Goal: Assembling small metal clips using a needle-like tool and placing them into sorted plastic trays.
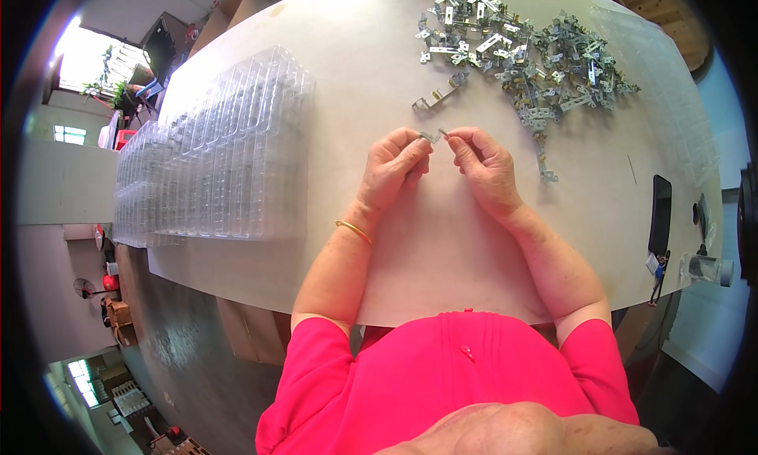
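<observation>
My left hand [395, 164], with a gold bangle at its wrist, pinches a small metal piece [430, 137] between thumb and fingers. Close beside it, my right hand [482, 164] pinches a thin metal tip [444, 133]. Whether these are two pieces or one part spanning both hands, I cannot tell. Just beyond my fingers lies a loose metal bracket [440, 93] with a brass-coloured bit. Farther off and to the right spreads a heap of similar metal brackets [545, 56], trailing toward my right hand.
Stacked clear plastic trays [229, 151] fill the table's left side. To the right lie a thin dark rod [631, 169], a black phone [660, 214] and a clear jar [708, 270] on its side. Clear plastic sheeting [671, 92] covers the far right edge.
</observation>
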{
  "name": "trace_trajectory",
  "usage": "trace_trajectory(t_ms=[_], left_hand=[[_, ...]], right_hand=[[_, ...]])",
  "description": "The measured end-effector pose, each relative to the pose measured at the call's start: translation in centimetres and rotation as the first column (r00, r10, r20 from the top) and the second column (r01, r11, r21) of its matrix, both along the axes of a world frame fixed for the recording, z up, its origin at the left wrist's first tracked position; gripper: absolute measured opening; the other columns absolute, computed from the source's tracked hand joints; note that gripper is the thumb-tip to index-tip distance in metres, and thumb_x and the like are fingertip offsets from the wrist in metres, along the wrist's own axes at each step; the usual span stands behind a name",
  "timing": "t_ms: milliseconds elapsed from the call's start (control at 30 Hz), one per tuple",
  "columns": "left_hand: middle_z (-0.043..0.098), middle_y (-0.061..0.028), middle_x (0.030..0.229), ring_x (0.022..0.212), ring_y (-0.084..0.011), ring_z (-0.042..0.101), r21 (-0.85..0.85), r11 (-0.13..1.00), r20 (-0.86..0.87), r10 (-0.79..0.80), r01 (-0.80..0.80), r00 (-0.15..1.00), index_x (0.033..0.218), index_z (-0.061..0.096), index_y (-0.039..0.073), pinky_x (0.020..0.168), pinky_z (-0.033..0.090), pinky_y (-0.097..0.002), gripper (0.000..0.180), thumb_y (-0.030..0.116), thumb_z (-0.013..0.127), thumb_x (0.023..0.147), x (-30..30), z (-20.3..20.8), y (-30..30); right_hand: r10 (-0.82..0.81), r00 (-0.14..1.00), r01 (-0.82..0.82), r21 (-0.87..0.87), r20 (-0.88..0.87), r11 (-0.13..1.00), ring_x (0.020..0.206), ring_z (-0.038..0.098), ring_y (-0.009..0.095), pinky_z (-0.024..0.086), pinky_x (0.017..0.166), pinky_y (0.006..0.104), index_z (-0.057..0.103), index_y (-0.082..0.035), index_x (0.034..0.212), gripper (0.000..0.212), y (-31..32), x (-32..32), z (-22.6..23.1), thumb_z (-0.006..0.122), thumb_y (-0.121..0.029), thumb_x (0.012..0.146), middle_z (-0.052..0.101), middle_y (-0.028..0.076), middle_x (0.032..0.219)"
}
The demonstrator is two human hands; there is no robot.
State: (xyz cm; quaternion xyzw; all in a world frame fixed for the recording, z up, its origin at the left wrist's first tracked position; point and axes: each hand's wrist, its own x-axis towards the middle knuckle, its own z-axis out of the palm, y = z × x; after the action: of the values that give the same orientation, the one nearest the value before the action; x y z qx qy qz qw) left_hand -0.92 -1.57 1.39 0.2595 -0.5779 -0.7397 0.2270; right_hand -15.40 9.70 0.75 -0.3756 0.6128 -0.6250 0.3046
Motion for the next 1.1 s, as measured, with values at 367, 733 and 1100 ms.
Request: trace_trajectory(t_ms=[367, 733, 1100], left_hand=[[0.065, 0.0019, 0.078, 0.061, -0.0026, 0.049, -0.41, 0.911, 0.038, -0.035, 0.048, 0.999, 0.096, 0.067, 0.002, 0.054, 0.04, -0.0191, 0.013, 0.015, 0.066, 0.096, -0.4, -1.3, 0.6], [0.054, -0.0064, 0.064, 0.054, -0.0102, 0.046, -0.828, 0.56, 0.021, 0.078, -0.027, 0.997, 0.084, 0.062, 0.002, 0.051, 0.041, -0.0271, 0.011, 0.004, 0.072, 0.084, -0.9, -0.9, 1.4], [0.059, -0.0045, 0.068, 0.054, -0.0112, 0.051, -0.85, 0.515, -0.005, 0.199, -0.109, 0.98, 0.086, 0.063, 0.003, 0.05, 0.043, -0.0272, 0.013, 0.005, 0.075, 0.08, -0.8, -0.9, 1.3]], right_hand=[[0.262, 0.915, -0.234, -0.125, 0.307, 0.964, 0.089, 0.061, 0.01, 0.051, 0.083, 0.025, 0.061, 0.0, 0.115, 0.023, 0.3, -1.2, 0.5, 0.047, -0.005, 0.098, 0.064, 0.006, 0.101], [0.2, 0.964, -0.182, -0.117, 0.172, 0.976, 0.088, 0.06, 0.008, 0.05, 0.08, 0.0229, 0.066, -0.006, 0.109, 0.013, -0.2, -0.9, -1.5, 0.061, -0.006, 0.096, 0.061, 0.001, 0.11], [0.162, 0.975, -0.14, -0.142, 0.151, 0.98, 0.087, 0.063, 0.01, 0.052, 0.08, 0.0249, 0.066, -0.003, 0.105, 0.009, -0.2, -0.4, -0.8, 0.06, -0.006, 0.097, 0.066, 0.002, 0.094]])
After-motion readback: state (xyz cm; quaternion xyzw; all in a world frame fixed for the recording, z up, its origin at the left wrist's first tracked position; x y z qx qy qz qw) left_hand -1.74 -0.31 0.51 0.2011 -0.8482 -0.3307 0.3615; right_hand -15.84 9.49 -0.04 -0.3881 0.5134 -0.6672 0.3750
